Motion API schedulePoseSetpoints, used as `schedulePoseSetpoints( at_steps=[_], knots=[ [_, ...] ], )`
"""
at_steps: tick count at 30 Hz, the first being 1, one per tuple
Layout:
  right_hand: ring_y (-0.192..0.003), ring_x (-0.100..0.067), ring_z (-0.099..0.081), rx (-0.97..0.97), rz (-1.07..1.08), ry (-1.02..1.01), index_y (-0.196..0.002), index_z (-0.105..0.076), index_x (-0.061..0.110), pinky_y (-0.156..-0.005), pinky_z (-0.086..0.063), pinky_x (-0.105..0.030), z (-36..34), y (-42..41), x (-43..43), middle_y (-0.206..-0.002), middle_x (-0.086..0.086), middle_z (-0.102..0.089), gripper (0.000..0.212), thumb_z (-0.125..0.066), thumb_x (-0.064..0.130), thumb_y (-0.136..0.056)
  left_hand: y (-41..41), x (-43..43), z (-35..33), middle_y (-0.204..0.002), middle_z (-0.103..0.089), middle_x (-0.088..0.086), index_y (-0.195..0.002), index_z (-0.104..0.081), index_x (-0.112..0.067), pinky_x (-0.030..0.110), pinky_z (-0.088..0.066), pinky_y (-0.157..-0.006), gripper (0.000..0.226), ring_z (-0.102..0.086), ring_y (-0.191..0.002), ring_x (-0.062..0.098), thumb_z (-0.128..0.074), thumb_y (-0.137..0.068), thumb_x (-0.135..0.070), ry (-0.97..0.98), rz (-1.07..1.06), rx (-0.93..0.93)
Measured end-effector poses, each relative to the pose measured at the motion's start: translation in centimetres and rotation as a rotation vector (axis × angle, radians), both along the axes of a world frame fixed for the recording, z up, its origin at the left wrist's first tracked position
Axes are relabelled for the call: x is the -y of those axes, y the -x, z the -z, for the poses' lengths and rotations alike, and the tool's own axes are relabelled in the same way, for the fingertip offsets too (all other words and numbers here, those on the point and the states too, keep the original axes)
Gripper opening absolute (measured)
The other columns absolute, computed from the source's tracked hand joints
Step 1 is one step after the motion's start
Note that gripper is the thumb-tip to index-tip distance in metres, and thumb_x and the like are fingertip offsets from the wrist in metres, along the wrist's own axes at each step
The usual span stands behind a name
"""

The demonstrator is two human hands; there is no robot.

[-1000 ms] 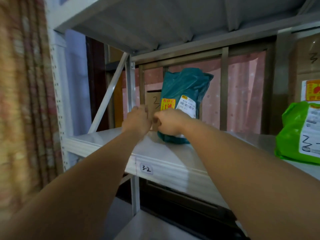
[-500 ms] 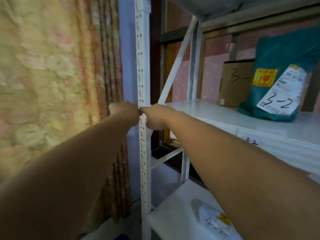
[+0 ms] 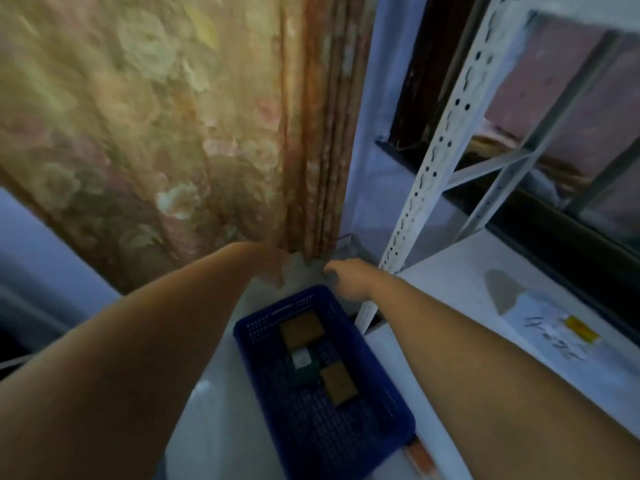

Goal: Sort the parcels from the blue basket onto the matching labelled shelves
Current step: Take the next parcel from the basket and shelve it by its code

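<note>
The blue basket (image 3: 349, 427) stands on the pale floor below me, beside the rack. Inside lie two brown cardboard parcels (image 3: 301, 329) (image 3: 339, 382) and, between them, a dark green parcel (image 3: 304, 363) with a white label. My right hand (image 3: 346, 278) hovers over the basket's far rim with loosely curled fingers and holds nothing. My left hand (image 3: 272, 266) is stretched out just beyond the basket's far left corner. It is blurred against the curtain hem, so its fingers cannot be made out; nothing shows in it.
A white shelf rack upright (image 3: 426, 188) rises right of the basket. Its low shelf (image 3: 450, 289) carries a white bagged parcel (image 3: 540, 317) with a handwritten label. A floral curtain (image 3: 156, 116) hangs on the left. A dark window frame (image 3: 554, 216) runs behind the rack.
My view has swung from the 3-2 shelf down to the floor. Both hands have left the shelf and dropped towards the blue basket, which is now in sight.
</note>
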State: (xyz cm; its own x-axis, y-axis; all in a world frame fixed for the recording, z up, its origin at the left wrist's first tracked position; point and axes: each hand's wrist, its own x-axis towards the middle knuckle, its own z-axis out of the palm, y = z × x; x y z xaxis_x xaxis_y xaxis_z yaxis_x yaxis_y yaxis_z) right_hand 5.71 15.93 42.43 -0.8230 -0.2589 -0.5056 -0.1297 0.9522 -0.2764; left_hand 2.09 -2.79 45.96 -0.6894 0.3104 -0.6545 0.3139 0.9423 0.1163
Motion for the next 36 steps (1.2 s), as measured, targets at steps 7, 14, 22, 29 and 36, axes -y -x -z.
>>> schedulePoseSetpoints(
  at_steps=[7,14,22,29,36],
  knots=[
    [-0.117,-0.030,-0.049,0.176,0.143,-0.011,-0.146,-0.031,0.021,-0.092,-0.048,-0.039,12.6,-0.6,-2.2,-0.136,-0.013,-0.044,0.054,-0.048,0.017,-0.095,-1.9,1.2,13.6,-0.135,-0.045,0.016,-0.150,-0.021,-0.019,0.034,-0.043,-0.083,0.060,-0.052,-0.105,0.028,-0.048,-0.097,-0.030,0.059,-0.123,0.221],
    [-0.124,-0.035,-0.038,0.258,0.275,-0.081,-0.147,-0.026,0.023,-0.097,-0.042,-0.046,30.2,-3.1,-4.9,-0.137,-0.014,-0.040,0.061,-0.051,0.021,-0.091,-5.7,-1.3,32.5,-0.135,-0.047,0.011,-0.142,-0.035,-0.022,0.041,-0.048,-0.095,0.052,-0.053,-0.116,0.030,-0.049,-0.093,-0.027,-0.073,-0.485,0.184],
    [-0.129,-0.037,-0.035,0.499,0.392,-0.107,-0.145,-0.031,0.022,-0.101,-0.042,-0.048,51.5,-4.5,-7.1,-0.143,-0.015,-0.036,0.059,-0.055,0.033,-0.093,-6.1,-5.3,53.5,-0.143,-0.041,0.012,-0.148,-0.026,-0.017,0.035,-0.045,-0.081,0.049,-0.053,-0.117,0.033,-0.039,-0.102,-0.024,-0.080,-0.342,0.649],
    [-0.133,-0.040,-0.030,0.473,0.566,-0.188,-0.150,-0.014,0.023,-0.100,-0.042,-0.051,65.7,-4.4,-7.2,-0.148,-0.018,-0.026,0.082,-0.065,0.041,-0.088,-8.5,-8.0,67.3,-0.127,-0.059,0.013,-0.125,-0.057,-0.006,0.029,-0.042,-0.094,0.035,-0.054,-0.117,0.028,-0.048,-0.095,-0.021,-0.173,-0.590,0.619],
    [-0.138,-0.035,-0.016,0.402,0.728,-0.200,-0.151,0.008,0.036,-0.103,-0.032,-0.054,75.3,-3.1,-8.1,-0.154,-0.012,-0.008,0.114,-0.076,0.048,-0.075,-11.0,-7.1,76.0,-0.108,-0.060,0.020,-0.107,-0.059,0.003,0.034,-0.047,-0.077,0.027,-0.053,-0.082,0.024,-0.045,-0.097,-0.016,-0.052,-0.612,0.697]
  ],
)
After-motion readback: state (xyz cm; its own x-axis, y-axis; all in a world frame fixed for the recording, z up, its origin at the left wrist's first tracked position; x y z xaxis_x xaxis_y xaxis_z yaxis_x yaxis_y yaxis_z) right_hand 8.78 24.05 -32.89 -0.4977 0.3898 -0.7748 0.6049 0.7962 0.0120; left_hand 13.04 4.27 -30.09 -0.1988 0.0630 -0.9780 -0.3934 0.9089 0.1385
